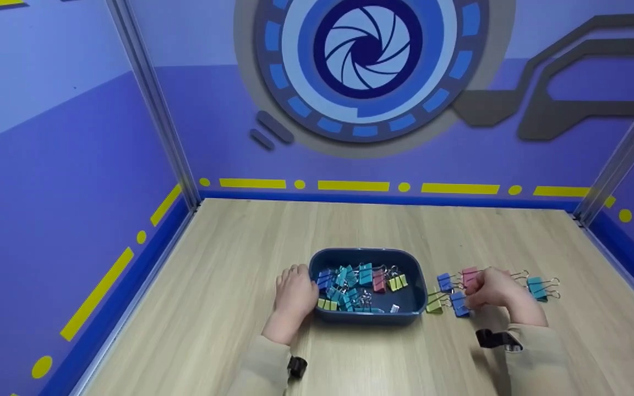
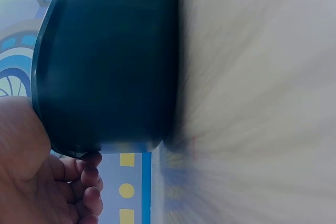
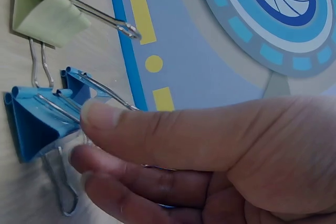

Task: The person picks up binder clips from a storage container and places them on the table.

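Note:
A dark blue box point(image 1: 369, 319) stands on the table with several binder clips inside, in teal, blue, red and yellow. My left hand point(image 1: 296, 291) grips the box's left end at the rim; in the left wrist view its fingers point(image 2: 90, 182) are curled beside the box wall. To the right of the box, my right hand point(image 1: 498, 291) pinches a blue binder clip point(image 3: 39, 121) by its wire handle, thumb on top. That clip sits low over the table, and contact with the surface is hard to tell. Fingers partly hide the handle.
Around the right hand lie a yellow-green clip point(image 1: 434, 303), another blue clip point(image 1: 444, 282), a red clip point(image 1: 469, 275) and a teal clip point(image 1: 537, 288). A further reddish clip is mostly hidden behind the hand. Printed panels point(image 1: 317, 159) wall the table at the back and sides.

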`<state>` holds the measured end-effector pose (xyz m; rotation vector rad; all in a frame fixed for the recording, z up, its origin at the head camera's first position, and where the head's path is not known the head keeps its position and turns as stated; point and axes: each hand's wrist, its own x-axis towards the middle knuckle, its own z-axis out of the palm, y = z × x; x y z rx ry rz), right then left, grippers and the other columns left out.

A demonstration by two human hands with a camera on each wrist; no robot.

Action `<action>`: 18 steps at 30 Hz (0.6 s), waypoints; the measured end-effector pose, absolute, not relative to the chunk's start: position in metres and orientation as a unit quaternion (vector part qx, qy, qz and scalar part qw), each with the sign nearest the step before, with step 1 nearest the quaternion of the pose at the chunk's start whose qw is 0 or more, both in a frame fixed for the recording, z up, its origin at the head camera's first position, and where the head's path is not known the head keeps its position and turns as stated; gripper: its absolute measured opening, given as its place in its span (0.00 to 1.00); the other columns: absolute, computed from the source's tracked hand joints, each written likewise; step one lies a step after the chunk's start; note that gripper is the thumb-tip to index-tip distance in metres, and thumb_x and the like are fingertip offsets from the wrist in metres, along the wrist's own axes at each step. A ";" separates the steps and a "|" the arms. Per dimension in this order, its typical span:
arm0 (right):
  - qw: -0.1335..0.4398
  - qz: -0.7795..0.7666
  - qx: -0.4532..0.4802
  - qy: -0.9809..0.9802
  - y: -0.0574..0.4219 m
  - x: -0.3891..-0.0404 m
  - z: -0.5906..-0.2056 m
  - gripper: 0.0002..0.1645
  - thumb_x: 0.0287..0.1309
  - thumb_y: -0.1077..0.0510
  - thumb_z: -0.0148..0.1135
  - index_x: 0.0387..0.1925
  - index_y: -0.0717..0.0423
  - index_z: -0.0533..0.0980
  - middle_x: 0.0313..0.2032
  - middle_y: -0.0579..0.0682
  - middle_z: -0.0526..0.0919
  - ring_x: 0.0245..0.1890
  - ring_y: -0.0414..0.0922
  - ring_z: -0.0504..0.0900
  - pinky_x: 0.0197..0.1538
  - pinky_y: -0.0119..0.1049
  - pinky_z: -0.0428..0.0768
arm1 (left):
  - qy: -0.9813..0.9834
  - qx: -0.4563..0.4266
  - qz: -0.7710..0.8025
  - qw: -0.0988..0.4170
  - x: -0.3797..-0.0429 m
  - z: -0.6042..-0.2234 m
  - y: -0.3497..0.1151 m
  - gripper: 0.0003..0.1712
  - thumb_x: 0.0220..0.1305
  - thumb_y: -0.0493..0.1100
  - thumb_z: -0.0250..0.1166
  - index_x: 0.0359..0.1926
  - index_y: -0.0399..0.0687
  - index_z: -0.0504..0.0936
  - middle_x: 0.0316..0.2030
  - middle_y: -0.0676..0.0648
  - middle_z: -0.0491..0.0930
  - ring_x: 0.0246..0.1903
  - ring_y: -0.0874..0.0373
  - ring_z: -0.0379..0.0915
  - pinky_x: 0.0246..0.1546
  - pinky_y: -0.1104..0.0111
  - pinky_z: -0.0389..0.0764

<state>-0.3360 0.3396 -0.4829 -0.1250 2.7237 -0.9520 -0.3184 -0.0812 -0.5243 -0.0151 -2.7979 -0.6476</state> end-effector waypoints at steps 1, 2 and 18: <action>0.120 -0.317 -0.039 0.940 0.339 -0.336 -0.481 0.11 0.50 0.65 0.75 0.33 0.67 0.81 0.31 0.53 0.85 0.31 0.44 0.83 0.37 0.41 0.82 | -0.965 -0.006 -0.224 0.135 -0.318 -0.524 -0.081 0.16 0.65 0.40 0.65 0.50 0.35 0.79 0.42 0.40 0.80 0.46 0.44 0.74 0.48 0.53 0.71; 0.111 -0.307 -0.037 0.945 0.338 -0.335 -0.478 0.12 0.50 0.63 0.75 0.33 0.66 0.81 0.31 0.53 0.85 0.32 0.45 0.82 0.36 0.40 0.81 | -0.965 -0.007 -0.225 0.136 -0.318 -0.524 -0.081 0.16 0.65 0.40 0.65 0.50 0.35 0.79 0.42 0.40 0.80 0.46 0.44 0.74 0.48 0.53 0.71; -0.076 -0.306 -0.126 0.941 0.263 -0.335 -0.468 0.13 0.63 0.63 0.66 0.48 0.64 0.83 0.43 0.61 0.88 0.44 0.56 0.85 0.48 0.53 0.82 | -0.964 -0.015 -0.225 0.139 -0.318 -0.524 -0.082 0.12 0.63 0.39 0.64 0.44 0.36 0.79 0.39 0.40 0.79 0.43 0.43 0.73 0.46 0.54 0.70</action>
